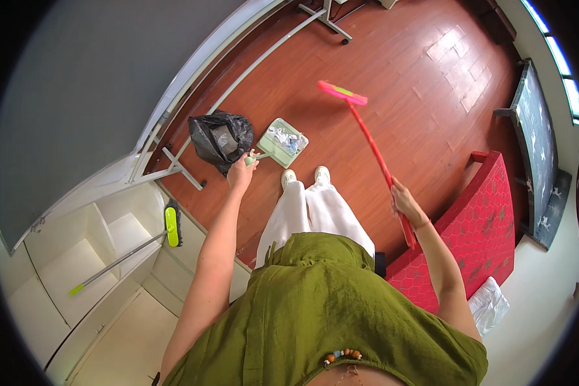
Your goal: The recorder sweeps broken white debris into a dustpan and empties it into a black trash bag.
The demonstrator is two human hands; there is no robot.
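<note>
My left hand (pixel 243 169) is closed around the handle of a pale green dustpan (pixel 282 157). Scraps of paper and other litter (pixel 287 138) lie in the pan, which is in front of my shoes. Left of the pan, a black plastic bin bag (pixel 203 137) stands with its mouth open and a clear, crumpled plastic piece showing inside. My right hand (pixel 405 202) grips the red pole of a long-handled tool (pixel 372 144). Its pink and red head (pixel 342 93), with a yellow-green patch, is held out ahead of me beyond the dustpan; whether it touches the floor I cannot tell.
The wheeled white frame of a large grey board (pixel 101 72) stands at left. A lime-green broom (pixel 172 226) leans by white open shelves (pixel 84 260). On the right are a red patterned table (pixel 482 217), a folded plastic packet (pixel 489 306) and a dark patterned piece of furniture (pixel 540 144).
</note>
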